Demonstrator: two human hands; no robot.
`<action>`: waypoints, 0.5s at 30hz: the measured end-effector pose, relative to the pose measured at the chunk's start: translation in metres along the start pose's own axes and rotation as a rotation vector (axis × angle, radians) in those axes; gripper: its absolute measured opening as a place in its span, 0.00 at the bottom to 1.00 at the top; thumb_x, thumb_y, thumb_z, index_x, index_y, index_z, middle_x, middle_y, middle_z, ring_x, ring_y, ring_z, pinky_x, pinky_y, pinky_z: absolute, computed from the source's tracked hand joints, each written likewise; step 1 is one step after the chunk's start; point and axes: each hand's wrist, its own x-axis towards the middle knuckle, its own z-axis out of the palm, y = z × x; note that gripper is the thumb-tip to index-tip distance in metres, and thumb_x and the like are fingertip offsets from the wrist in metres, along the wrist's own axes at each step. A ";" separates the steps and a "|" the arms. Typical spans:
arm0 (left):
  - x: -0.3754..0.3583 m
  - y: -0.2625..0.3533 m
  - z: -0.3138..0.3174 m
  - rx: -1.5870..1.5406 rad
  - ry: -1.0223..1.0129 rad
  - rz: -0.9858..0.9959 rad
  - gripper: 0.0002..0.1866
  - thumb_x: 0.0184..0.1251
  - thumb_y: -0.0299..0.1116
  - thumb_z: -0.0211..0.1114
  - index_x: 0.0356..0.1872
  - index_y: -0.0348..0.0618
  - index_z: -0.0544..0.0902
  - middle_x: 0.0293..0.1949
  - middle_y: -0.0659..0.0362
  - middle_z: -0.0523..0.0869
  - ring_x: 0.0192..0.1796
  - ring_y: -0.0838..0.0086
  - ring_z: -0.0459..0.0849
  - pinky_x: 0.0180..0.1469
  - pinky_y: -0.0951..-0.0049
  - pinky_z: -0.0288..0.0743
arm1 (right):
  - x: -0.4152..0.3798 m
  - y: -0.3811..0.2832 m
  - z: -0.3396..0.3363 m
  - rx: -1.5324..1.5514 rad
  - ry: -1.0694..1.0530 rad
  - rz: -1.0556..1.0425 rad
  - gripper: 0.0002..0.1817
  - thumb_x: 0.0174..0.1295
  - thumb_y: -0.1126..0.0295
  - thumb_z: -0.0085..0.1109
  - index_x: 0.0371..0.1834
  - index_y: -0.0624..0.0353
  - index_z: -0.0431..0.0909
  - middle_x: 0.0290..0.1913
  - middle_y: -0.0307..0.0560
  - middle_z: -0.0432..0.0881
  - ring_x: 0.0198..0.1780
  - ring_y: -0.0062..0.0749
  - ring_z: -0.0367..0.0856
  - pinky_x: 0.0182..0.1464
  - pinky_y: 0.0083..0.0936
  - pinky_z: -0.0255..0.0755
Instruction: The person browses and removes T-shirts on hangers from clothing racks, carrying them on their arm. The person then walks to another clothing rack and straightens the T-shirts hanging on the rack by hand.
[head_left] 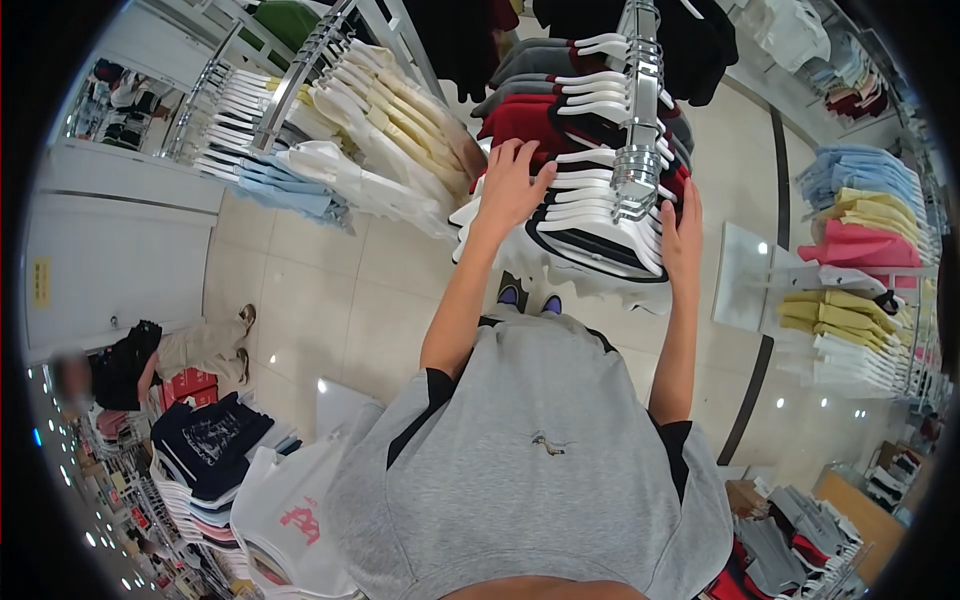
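Several garments hang on white hangers (585,196) from a metal rail (643,95) in front of me. My left hand (513,188) lies on the left shoulders of the row, fingers apart, against the red garments (512,122) and the hangers beside them. On the opposite side, my right hand (682,232) rests along the right shoulders with its fingers stretched out. Between my hands hangs a dark garment with white parts (600,248), nearest to me. Grey garments (535,58) hang farther back on the same rail. The palm sides of both hands are hidden.
To the left, another rack holds cream garments (395,105) and light blue ones (290,188). Coloured clothes (860,245) hang at the right above a white platform (742,275). A person (150,360) is at far left, near a white T-shirt (290,520). Tiled floor (310,290) lies between the racks.
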 end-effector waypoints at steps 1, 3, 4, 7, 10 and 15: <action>0.000 -0.003 0.000 -0.018 -0.045 -0.008 0.25 0.68 0.49 0.59 0.51 0.34 0.80 0.55 0.45 0.76 0.60 0.50 0.70 0.63 0.55 0.67 | -0.001 -0.001 -0.001 0.001 -0.001 0.000 0.35 0.73 0.50 0.45 0.75 0.63 0.57 0.75 0.58 0.59 0.76 0.51 0.56 0.75 0.38 0.50; 0.001 -0.003 -0.002 -0.036 -0.088 -0.015 0.25 0.68 0.48 0.60 0.51 0.32 0.79 0.54 0.45 0.77 0.60 0.51 0.72 0.62 0.55 0.67 | -0.002 -0.003 -0.002 -0.073 -0.008 0.004 0.34 0.73 0.50 0.45 0.74 0.64 0.59 0.74 0.58 0.61 0.75 0.51 0.58 0.75 0.37 0.51; 0.002 0.001 -0.006 -0.055 -0.112 -0.064 0.24 0.68 0.47 0.60 0.50 0.32 0.78 0.53 0.45 0.77 0.59 0.50 0.73 0.62 0.55 0.67 | -0.003 -0.004 -0.003 -0.074 -0.007 0.004 0.34 0.73 0.50 0.45 0.74 0.64 0.59 0.74 0.58 0.61 0.75 0.51 0.58 0.75 0.37 0.51; 0.003 -0.001 -0.003 -0.065 -0.102 -0.097 0.22 0.68 0.46 0.61 0.48 0.33 0.77 0.51 0.46 0.78 0.56 0.50 0.75 0.60 0.56 0.69 | -0.005 -0.003 -0.003 -0.034 -0.071 0.065 0.34 0.73 0.49 0.45 0.72 0.64 0.62 0.73 0.58 0.63 0.74 0.51 0.60 0.74 0.37 0.52; 0.006 -0.004 0.001 -0.028 -0.048 -0.050 0.23 0.68 0.46 0.60 0.49 0.34 0.77 0.49 0.47 0.79 0.54 0.50 0.77 0.58 0.57 0.70 | -0.006 -0.004 -0.002 -0.021 -0.059 0.067 0.33 0.72 0.50 0.46 0.71 0.64 0.64 0.73 0.58 0.64 0.75 0.50 0.60 0.74 0.37 0.52; 0.007 0.001 -0.005 -0.033 -0.055 -0.086 0.30 0.68 0.47 0.60 0.64 0.38 0.70 0.52 0.46 0.78 0.54 0.49 0.77 0.58 0.57 0.70 | -0.006 0.002 0.000 -0.075 -0.028 0.123 0.28 0.72 0.53 0.48 0.65 0.64 0.72 0.59 0.58 0.78 0.63 0.51 0.71 0.67 0.40 0.61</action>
